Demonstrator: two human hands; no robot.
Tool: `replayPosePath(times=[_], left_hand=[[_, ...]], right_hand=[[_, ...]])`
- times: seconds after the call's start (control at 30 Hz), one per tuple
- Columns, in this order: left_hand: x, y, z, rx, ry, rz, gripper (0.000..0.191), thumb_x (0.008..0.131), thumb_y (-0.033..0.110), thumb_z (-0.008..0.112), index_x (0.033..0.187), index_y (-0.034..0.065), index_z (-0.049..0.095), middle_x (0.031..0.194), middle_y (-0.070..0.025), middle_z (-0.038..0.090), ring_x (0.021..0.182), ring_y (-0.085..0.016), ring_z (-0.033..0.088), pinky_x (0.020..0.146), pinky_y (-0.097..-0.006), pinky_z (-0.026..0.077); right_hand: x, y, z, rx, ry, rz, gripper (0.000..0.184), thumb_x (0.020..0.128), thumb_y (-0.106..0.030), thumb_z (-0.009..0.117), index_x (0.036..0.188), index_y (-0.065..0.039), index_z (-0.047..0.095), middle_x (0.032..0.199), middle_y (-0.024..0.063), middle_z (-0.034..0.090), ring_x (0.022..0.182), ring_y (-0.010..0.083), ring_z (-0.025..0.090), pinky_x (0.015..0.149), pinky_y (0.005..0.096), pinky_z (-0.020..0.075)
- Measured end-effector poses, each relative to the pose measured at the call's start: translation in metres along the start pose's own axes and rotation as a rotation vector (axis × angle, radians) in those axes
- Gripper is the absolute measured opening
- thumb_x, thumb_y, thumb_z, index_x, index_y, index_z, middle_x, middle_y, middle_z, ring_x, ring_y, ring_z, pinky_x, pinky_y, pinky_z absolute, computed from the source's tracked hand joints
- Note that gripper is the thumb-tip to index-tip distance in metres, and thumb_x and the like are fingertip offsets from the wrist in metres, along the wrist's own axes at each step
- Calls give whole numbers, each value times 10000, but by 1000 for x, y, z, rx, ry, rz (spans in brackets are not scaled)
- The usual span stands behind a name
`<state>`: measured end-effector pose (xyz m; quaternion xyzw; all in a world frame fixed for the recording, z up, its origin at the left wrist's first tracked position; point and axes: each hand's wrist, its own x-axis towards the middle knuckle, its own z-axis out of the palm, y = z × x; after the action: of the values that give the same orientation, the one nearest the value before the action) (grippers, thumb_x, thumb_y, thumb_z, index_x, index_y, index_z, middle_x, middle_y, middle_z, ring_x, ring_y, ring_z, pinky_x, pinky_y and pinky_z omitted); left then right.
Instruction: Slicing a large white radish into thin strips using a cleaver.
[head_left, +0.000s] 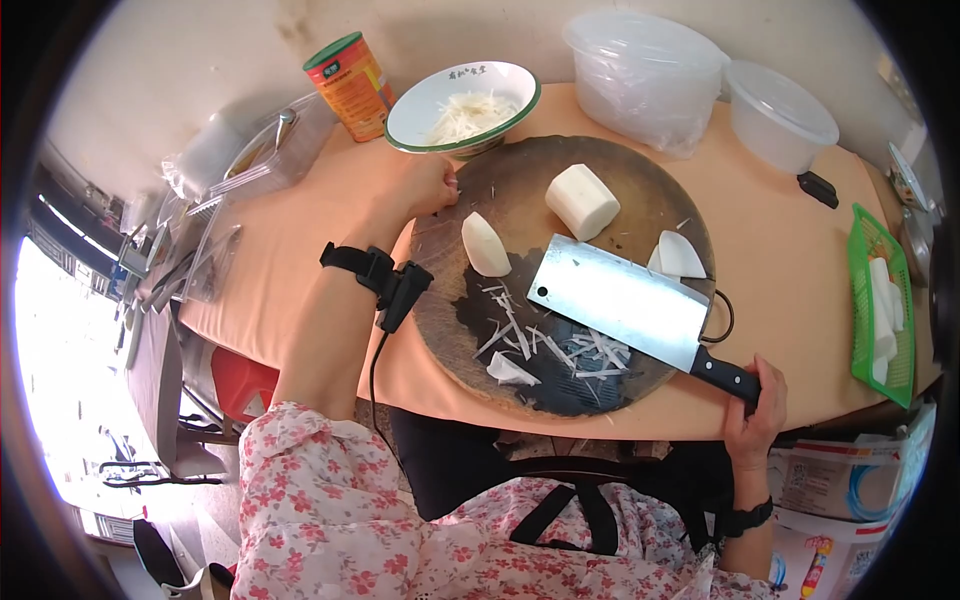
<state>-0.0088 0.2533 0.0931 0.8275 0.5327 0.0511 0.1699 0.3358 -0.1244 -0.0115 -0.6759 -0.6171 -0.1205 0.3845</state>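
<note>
My right hand (759, 411) has its thumb and fingers around the end of the black handle of a cleaver (622, 300). Its broad blade lies flat across a round wooden chopping board (517, 172). By the board's left edge is my left hand (433, 187), fingers curled and their inner side hidden. Behind the blade stands a thick peeled piece of white root vegetable (582, 201), like daikon. A wedge (486, 246) of it rests to the left, thin slices (679, 255) to the right. Shreds (600, 352) and a small offcut (511, 370) are scattered in front.
A green-rimmed enamel bowl (409, 112) holds white shreds (476, 116). Behind are an orange can (351, 90) and lidded plastic tubs (645, 82). A green basket (862, 300) stands right, clear plastic trays (277, 165) left. A black cable (373, 375) hangs from my left wrist.
</note>
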Motion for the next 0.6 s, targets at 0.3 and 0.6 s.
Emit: replayPosePath(times=[0.3,0.6], left_hand=[[-27,37,-34,1,17,-10,90,765,74,658,809,-4,660,689,-70,666,604,-144,631,570,-290,502],[19,-6,-54,90,610,277,271,799,121,657,1038,1,701,992,-157,716,936,-305,687,843,-379,534]], right_hand=[[-2,3,2,-9,7,-8,468,760,14,590,1225,59,560,990,197,626,917,372,602,839,438,487],[-1,0,0,2,-8,6,472,750,18,596,1218,61,559,992,201,625,923,375,601,846,443,485]])
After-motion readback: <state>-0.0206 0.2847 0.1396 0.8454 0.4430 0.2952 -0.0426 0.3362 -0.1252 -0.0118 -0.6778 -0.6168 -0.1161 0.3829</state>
